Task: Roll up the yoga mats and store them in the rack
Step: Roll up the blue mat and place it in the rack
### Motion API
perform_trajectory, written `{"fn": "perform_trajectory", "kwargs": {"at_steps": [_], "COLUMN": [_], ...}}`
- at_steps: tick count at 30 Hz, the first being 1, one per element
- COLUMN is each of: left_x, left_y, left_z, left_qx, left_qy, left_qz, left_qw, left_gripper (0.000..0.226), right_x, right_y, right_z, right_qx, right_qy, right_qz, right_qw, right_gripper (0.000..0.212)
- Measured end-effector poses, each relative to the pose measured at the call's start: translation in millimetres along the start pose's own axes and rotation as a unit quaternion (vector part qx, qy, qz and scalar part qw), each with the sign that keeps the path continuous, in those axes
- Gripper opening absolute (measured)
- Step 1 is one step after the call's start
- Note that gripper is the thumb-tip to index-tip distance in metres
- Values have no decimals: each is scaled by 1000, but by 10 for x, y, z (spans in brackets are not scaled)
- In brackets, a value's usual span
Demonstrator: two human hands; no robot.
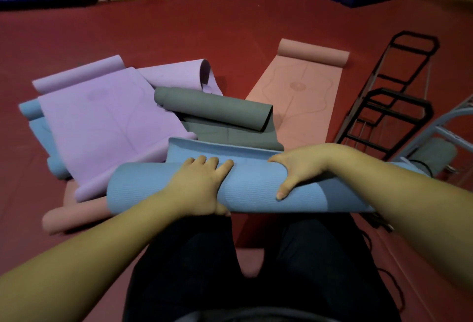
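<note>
Floor (179,30): red sports surface, carrying all the mats.
Pink mat (299,96): spread flat, far end curled, lying right of the grey mat.
Purple mat (107,117): mostly unrolled, far end curled, lying over a light blue mat and a pink roll.
Black rack (391,99): wire frame on the floor at far right, beside the pink mat.
Grey mat (215,109): partly rolled, behind the blue mat.
Blue mat (245,186): thick roll across the person's lap, loose flap reaching toward the grey mat.
Left hand (199,188): gripping the roll, fingers curled over its top.
Right hand (299,168): grasping the roll, thumb on its near face.
</note>
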State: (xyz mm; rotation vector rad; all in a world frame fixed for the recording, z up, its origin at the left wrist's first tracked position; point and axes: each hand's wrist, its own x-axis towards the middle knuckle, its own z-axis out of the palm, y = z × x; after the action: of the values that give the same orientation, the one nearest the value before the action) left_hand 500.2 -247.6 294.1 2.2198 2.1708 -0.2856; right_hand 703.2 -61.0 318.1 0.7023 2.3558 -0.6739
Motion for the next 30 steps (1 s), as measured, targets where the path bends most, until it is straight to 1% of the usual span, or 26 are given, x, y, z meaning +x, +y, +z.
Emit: {"fn": "perform_trajectory", "kwargs": {"at_steps": [2, 4, 6, 7, 9, 12, 14, 15, 16, 17, 19, 20, 21, 22, 25, 27, 28, 29, 30], "left_x": [-39, -24, 68, 142, 296, 492, 596, 646, 696, 742, 826, 854, 875, 894, 911, 881, 854, 821, 785], "left_y": [-29, -70, -119, -155, -232, -361, -411, -424, -439, -447, -448, -448, -442, -437, -467, -488, -487, -484, -482], "left_z": [-37, -58, -79, -91, -129, -157, -153, -152, -151, -155, -161, -167, -179, -186, -166, -138, -128, -118, -105], "left_qx": [-33, -71, -108, -131, -191, -276, -310, -324, -334, -340, -358, -368, -379, -389, -419, -446, -455, -457, -443], "left_qy": [-36, -97, -144, -165, -211, -289, -318, -329, -339, -349, -369, -378, -384, -388, -387, -366, -341, -305, -260], "left_qz": [12, 17, 15, 11, 2, -6, -9, -12, -15, -16, -24, -30, -37, -44, -57, -60, -56, -47, -39], "left_qw": [999, 993, 984, 978, 959, 917, 896, 887, 880, 873, 857, 849, 841, 834, 819, 815, 820, 834, 857], "left_gripper": [108, 107, 102, 98, 91, 89, 82, 77, 74, 73, 72, 70, 69, 68, 71, 72, 71, 70, 72], "right_x": [7, 52, 86, 84, 33, -79, -153, -185, -211, -222, -212, -179, -136, -93, -3, 39, 60, 80, 98], "right_y": [2, 20, 52, 64, 62, 16, -48, -88, -131, -175, -260, -288, -295, -277, -202, -175, -168, -156, -137], "right_z": [18, 74, 92, 78, 30, 14, 50, 93, 151, 226, 413, 506, 576, 613, 609, 584, 569, 552, 537], "right_qx": [17, 54, 71, 70, 64, 57, 5, -34, -69, -93, -125, -150, -173, -184, -167, -158, -152, -148, -144], "right_qy": [-45, -85, -85, -77, -40, 79, 129, 140, 149, 156, 164, 171, 183, 199, 224, 227, 224, 219, 216], "right_qz": [8, 16, 20, 22, 16, -15, -29, -23, -12, 1, 29, 41, 50, 54, 46, 38, 36, 33, 31], "right_qw": [999, 995, 994, 994, 997, 995, 991, 989, 986, 983, 978, 973, 966, 961, 959, 960, 962, 964, 965], "right_gripper": [80, 80, 88, 88, 81, 63, 53, 54, 61, 74, 108, 122, 130, 132, 127, 124, 123, 122, 121]}}
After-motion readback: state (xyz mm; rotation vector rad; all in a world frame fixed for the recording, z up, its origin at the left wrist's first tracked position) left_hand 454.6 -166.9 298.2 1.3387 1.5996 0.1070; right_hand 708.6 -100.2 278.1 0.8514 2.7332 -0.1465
